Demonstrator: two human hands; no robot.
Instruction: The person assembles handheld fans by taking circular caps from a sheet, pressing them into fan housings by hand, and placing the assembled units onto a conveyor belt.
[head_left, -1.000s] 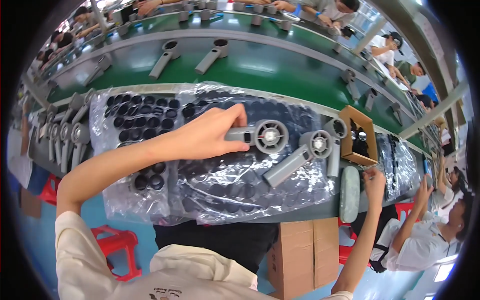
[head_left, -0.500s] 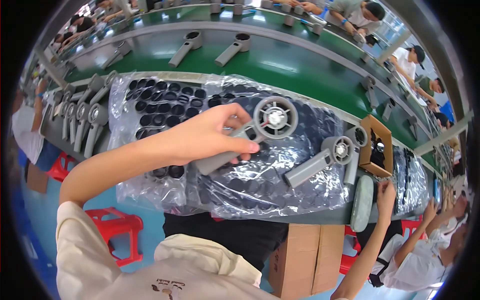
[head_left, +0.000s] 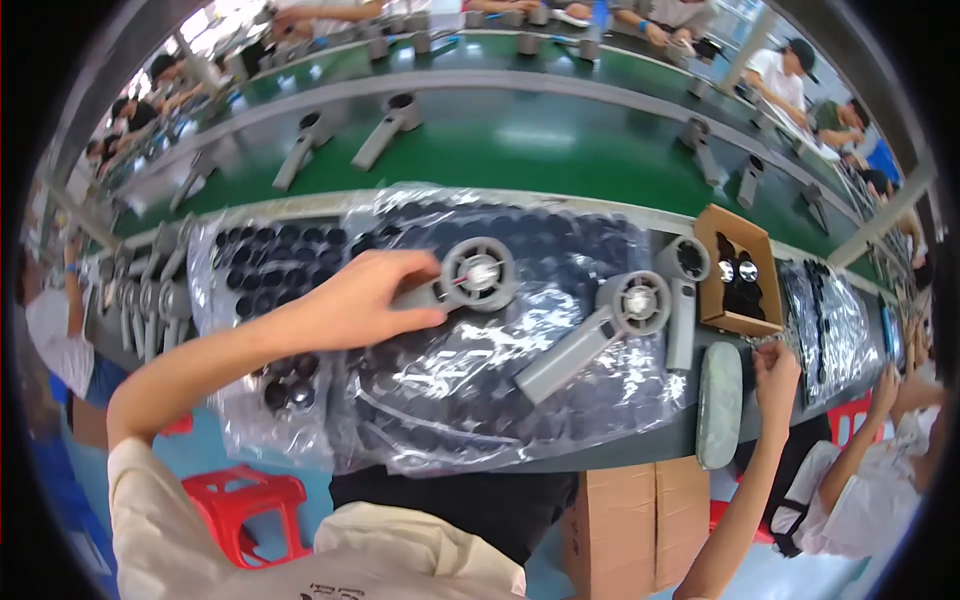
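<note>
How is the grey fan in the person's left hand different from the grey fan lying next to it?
The held fan is gripped at its handle by the left hand, so most of the handle is hidden; the loose fan lies untouched on the plastic bags, its whole handle showing. The held fan's centre shows a red mark; the loose fan's looks plain grey. Both are grey, with a round spoked head.

grey handheld fan body [head_left: 462,280] | round head up | on plastic-bagged black parts [head_left: 450,380]

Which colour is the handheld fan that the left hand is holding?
Grey, seen in the head view: handheld fan, left hand.
</note>
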